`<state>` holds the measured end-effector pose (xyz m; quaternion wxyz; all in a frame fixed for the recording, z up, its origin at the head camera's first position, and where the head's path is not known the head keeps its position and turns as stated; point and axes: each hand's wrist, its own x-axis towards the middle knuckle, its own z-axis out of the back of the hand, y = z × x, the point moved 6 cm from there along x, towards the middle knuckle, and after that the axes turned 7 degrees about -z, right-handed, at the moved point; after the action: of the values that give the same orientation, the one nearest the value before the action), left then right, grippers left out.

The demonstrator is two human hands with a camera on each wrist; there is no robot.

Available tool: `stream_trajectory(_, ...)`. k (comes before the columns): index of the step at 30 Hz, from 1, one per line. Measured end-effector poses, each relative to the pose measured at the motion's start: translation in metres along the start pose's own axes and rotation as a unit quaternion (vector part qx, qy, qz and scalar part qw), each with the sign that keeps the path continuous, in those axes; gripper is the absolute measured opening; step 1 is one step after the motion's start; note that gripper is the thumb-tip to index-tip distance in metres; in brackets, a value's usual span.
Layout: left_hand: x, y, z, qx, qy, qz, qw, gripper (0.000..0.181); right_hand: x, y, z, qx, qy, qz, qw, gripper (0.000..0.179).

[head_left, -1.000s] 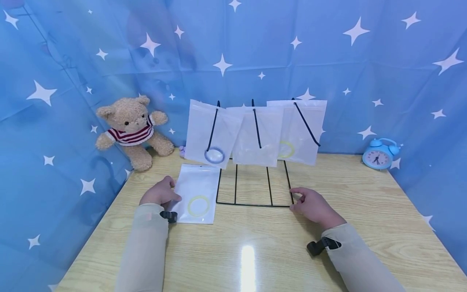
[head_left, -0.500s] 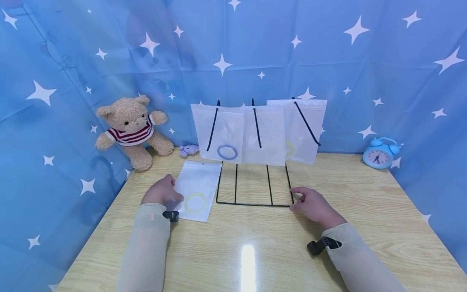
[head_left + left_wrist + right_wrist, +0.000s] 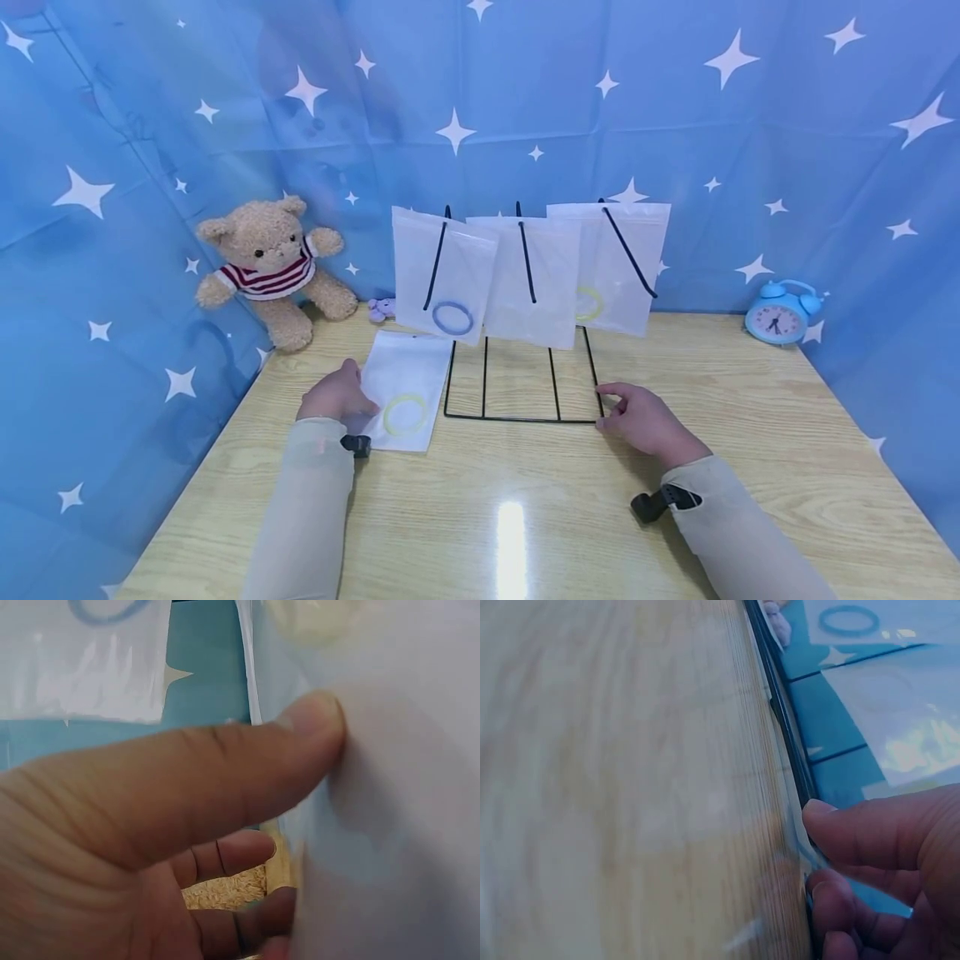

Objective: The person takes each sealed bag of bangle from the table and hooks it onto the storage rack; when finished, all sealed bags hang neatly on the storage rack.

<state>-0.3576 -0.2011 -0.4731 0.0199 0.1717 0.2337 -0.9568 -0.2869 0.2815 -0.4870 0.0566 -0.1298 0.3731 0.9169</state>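
My left hand [image 3: 339,393] pinches the left edge of a white zip bag [image 3: 401,362], thumb on its face and fingers partly behind it. Through the bag shows a yellow ring [image 3: 405,397]. At the front right corner of a black wire rack [image 3: 517,419], my right hand [image 3: 648,423] pinches the base wire between thumb and fingers. Three similar bags hang from the rack's hooks: the left bag [image 3: 420,258] with a blue ring [image 3: 453,303], the middle bag [image 3: 551,292], whose contents I cannot make out, and the right bag [image 3: 647,237] with a yellow ring, partly covered.
A teddy bear [image 3: 268,254] in a striped shirt leans at the back left. Behind the left hanging bag peeks a small purple toy [image 3: 381,310]. A blue alarm clock [image 3: 780,315] stands at the back right of the wooden table [image 3: 450,517]. A starry blue curtain [image 3: 480,92] encloses the back and sides.
The bag in my left hand has tilted slightly and shifted a little. The left and middle hanging bags have swung to and fro on their hooks. My right hand stays on the rack.
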Motion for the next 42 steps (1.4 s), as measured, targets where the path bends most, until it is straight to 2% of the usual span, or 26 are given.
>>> stream_trajectory(12,-0.001,-0.002,0.003,0.007,0.008,-0.022,0.9997,0.056,-0.003,0.003,0.001,-0.003,-0.004,0.004,1.0,0.062)
stream_trajectory(19,-0.001,-0.005,0.008,0.002,0.003,-0.065,0.9979,0.013,-0.004,0.004,0.001,-0.001,-0.006,0.01,0.9999,0.062)
stream_trajectory(21,-0.002,-0.005,0.01,-0.01,-0.002,-0.07,0.9975,0.008,-0.005,0.005,0.001,0.0,-0.005,0.012,0.9999,0.062)
stream_trajectory(25,-0.002,-0.004,0.017,-0.05,-0.019,-0.078,0.9956,0.015,-0.005,0.005,0.001,0.001,-0.004,0.006,1.0,0.062)
stream_trajectory(32,-0.004,-0.004,0.031,-0.106,-0.053,-0.129,0.9846,0.039,-0.003,0.003,0.0,0.006,-0.002,-0.002,1.0,0.062)
stream_trajectory(37,-0.006,-0.008,0.037,-0.132,-0.074,-0.129,0.98,0.047,-0.004,0.002,0.0,0.008,-0.001,-0.001,1.0,0.063)
stream_trajectory(42,-0.01,-0.009,0.045,-0.159,-0.118,-0.134,0.971,0.05,-0.005,0.003,0.001,0.006,-0.001,0.004,1.0,0.064)
